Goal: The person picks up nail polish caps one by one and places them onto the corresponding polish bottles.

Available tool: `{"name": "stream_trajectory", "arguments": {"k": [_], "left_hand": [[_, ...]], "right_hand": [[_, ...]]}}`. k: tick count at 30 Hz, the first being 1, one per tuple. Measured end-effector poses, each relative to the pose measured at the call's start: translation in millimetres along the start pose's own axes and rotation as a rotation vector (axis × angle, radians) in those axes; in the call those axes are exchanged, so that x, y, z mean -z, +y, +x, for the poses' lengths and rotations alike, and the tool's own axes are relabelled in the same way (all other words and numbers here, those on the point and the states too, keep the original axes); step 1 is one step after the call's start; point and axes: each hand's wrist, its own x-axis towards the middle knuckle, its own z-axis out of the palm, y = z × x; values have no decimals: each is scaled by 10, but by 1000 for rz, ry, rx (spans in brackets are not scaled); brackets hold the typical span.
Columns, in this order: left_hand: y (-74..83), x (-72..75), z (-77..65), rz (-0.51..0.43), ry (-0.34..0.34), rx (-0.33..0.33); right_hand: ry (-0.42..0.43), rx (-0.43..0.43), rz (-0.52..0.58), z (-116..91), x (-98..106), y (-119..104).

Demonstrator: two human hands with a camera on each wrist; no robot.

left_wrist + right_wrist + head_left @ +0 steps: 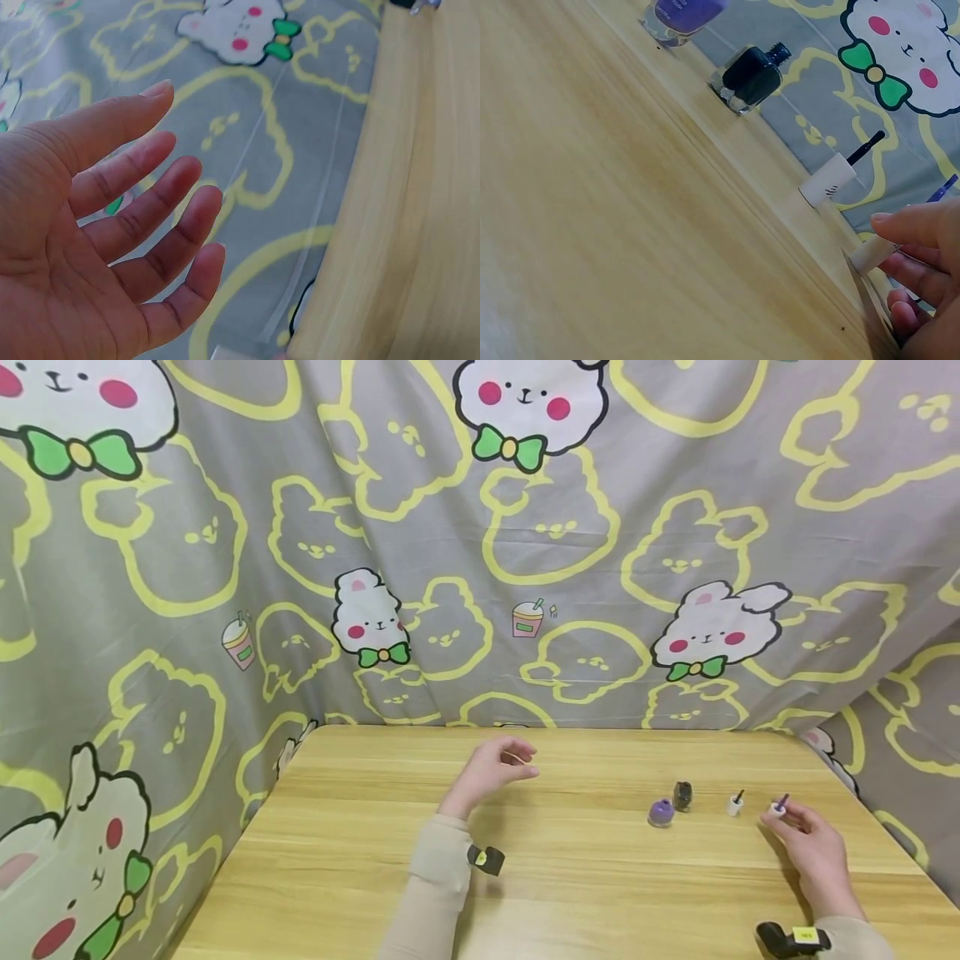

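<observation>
My right hand (817, 852) pinches the white nail polish cap with a purple brush (871, 253) between thumb and fingers. That cap stands on the table, brush pointing up. Left of it, another white cap with a black brush (734, 807) stands upright the same way. Farther left are two uncapped nail polish bottles, a purple one (661, 813) and a black one (682, 796), side by side. My left hand (489, 772) hovers over the table, well left of the bottles. It holds nothing, its fingers loosely bent, as the left wrist view shows.
A light wooden table (337, 860) bears all these things. Behind it and along its sides hangs a grey curtain (442, 543) with rabbit and yellow outline prints. Each wrist carries a black camera mount (486, 859).
</observation>
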Motion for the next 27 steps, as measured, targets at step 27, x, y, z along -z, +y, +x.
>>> {"name": "stream_trajectory", "arguments": {"k": [27], "left_hand": [[237, -885, 21, 43, -84, -115]], "right_hand": [[5, -48, 67, -23, 63, 23]]}}
